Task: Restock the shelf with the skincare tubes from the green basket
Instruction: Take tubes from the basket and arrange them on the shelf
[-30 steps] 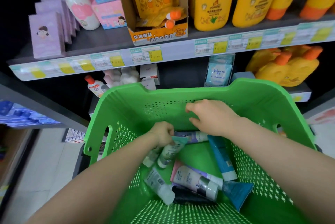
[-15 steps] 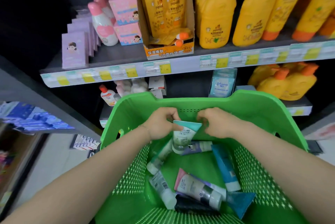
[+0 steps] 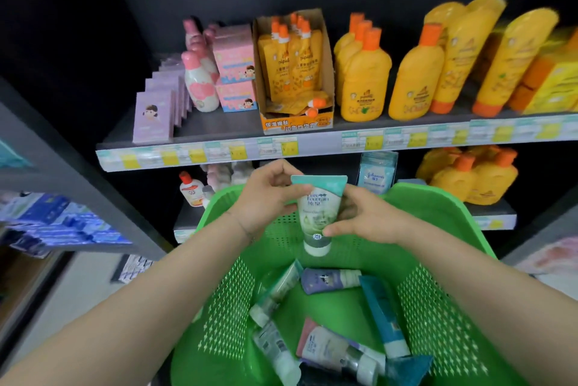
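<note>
Fingers: left hand pinches the tube near its crimped top; right hand grips its lower side by the cap.
Tube: upright, cap down, now raised clear above the basket, where a second ago it lay among the others.
Basket: several tubes remain on its floor.
Shelf: bare patch at front, left of the carton.
Meaning: one tube picked; placing comes next, likely there.

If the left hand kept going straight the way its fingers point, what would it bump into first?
Nothing far off: the left hand points right, and its fingers already touch the green-capped tube it holds. Just past the tube is the right hand.
</note>
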Tool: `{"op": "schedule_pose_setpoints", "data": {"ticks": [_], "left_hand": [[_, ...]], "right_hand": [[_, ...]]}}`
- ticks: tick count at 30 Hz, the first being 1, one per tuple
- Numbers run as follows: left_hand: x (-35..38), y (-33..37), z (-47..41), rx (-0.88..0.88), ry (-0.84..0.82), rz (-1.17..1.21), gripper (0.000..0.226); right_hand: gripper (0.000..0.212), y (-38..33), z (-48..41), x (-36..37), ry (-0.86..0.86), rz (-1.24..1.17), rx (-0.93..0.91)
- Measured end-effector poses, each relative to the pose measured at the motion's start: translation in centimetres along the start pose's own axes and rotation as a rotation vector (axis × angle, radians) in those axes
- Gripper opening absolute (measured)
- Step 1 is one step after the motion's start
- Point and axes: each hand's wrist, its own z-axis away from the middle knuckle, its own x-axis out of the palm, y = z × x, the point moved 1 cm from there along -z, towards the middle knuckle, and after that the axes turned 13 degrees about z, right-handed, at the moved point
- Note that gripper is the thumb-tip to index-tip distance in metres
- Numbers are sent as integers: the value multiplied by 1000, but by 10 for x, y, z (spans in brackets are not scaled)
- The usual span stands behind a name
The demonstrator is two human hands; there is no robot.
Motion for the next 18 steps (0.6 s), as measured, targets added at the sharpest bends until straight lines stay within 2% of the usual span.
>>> {"op": "schedule_pose_setpoints", "data": {"ticks": [7, 13, 15, 18], "left_hand": [[1, 45, 0, 157, 9, 34, 15], [-12, 73, 3, 334, -85, -199, 72], [-15, 78, 3, 352, -100, -255, 80], [-13, 89, 3, 380, -123, -284, 79]], "right_hand": [[65, -35, -2, -22, 165, 17, -118], [47, -71, -3, -47, 235, 77, -205], [42, -86, -3, -56, 271, 89, -235], [39, -107, -3, -68, 293, 72, -270]]}}
